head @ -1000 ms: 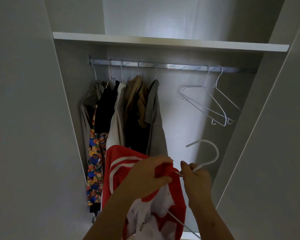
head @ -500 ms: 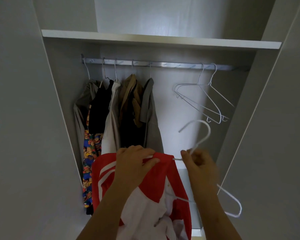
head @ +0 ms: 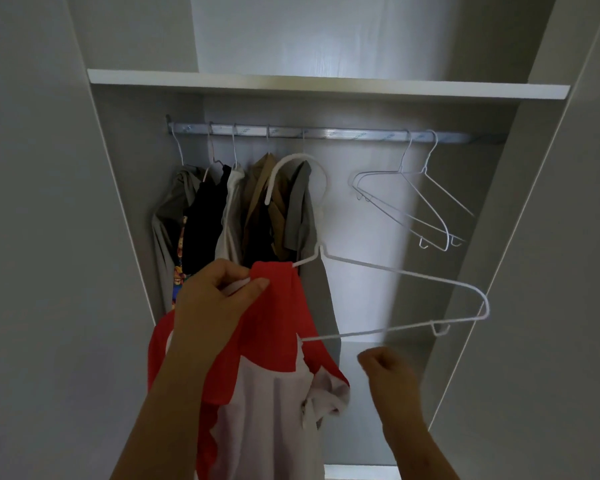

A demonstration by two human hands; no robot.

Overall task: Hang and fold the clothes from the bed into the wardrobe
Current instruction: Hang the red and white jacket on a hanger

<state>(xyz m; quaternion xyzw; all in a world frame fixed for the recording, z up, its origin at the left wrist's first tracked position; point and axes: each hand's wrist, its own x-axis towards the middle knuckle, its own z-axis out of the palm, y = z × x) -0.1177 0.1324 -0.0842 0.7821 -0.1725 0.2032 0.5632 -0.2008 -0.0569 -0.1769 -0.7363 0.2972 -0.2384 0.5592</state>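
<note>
A red and white garment point(head: 274, 358) hangs from one arm of a white wire hanger point(head: 406, 275). My left hand point(head: 215, 299) pinches the red shoulder together with the hanger's left arm. The hanger's hook point(head: 291, 168) points up, below the metal rail point(head: 343, 134). Its right arm sticks out bare to the right. My right hand point(head: 388, 379) hovers below the hanger's bottom wire, fingers curled, holding nothing.
Several garments point(head: 236, 216) hang at the rail's left end inside the wardrobe point(head: 326, 86). Two bare wire hangers point(head: 416, 206) hang at the rail's right. Free rail lies between them. Wardrobe side panels close in left and right.
The hanger has been raised and turned, its hook now up near the rail. My right hand has let go of it and dropped below. My left hand rose with the garment.
</note>
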